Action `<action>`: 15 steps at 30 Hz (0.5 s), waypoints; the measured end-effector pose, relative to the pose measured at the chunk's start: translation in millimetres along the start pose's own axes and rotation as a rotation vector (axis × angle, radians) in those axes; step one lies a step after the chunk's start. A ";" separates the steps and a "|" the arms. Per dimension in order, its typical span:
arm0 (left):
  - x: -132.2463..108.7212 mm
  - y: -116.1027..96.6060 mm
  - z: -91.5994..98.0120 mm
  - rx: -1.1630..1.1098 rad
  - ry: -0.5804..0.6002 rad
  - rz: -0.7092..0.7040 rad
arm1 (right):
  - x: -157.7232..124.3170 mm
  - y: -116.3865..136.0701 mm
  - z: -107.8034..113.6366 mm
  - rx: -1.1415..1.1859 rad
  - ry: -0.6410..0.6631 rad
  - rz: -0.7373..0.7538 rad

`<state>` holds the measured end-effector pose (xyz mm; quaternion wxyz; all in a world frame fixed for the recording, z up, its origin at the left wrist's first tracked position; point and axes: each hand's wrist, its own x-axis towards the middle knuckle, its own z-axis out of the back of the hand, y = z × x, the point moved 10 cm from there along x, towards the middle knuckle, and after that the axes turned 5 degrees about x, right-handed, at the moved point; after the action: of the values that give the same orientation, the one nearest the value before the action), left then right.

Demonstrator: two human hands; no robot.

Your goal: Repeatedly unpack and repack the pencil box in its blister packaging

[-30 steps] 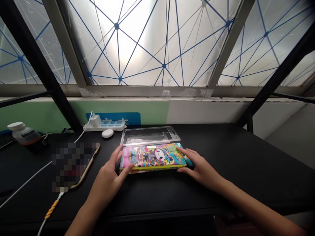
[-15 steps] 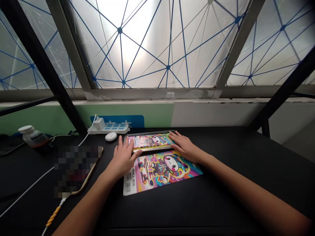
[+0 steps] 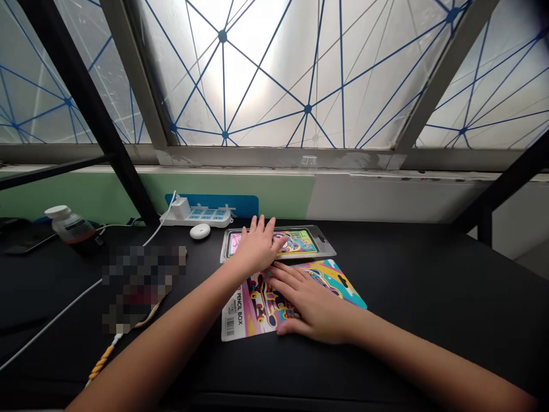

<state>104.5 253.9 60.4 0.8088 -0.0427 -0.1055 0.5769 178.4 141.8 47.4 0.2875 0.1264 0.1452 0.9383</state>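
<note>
A colourful pencil box in a clear plastic blister pack (image 3: 300, 241) lies near the back of the black table. My left hand (image 3: 257, 247) rests over its middle, fingers spread, hiding part of the printed picture. In front of it lies a bright printed card (image 3: 253, 326) marked "PENCIL BOX", with a barcode at its left end and a hang hole at its right. My right hand (image 3: 315, 303) lies flat across the card, fingers stretched towards the left, covering much of the cartoon figure.
A white power strip (image 3: 199, 214) with a plug stands against the wall, a small white round case (image 3: 199, 231) before it. To the left are a bottle (image 3: 72, 226), a blurred flat device (image 3: 141, 286) and a white cable (image 3: 55, 323). Slanted black frame bars (image 3: 90, 109) flank the table.
My left hand has moved right onto the middle of the blister pack. The right hand has left the pack's right end and come down onto the card. The view has shifted slightly.
</note>
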 end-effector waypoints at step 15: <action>4.7 10.2 -13.7 0.066 0.016 -0.073 | -5.8 -41.2 18.0 -0.077 -0.254 -0.309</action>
<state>99.5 262.4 45.6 0.8312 -0.0170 -0.0813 0.5497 209.5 174.7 48.9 0.4484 0.2086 0.0893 0.8645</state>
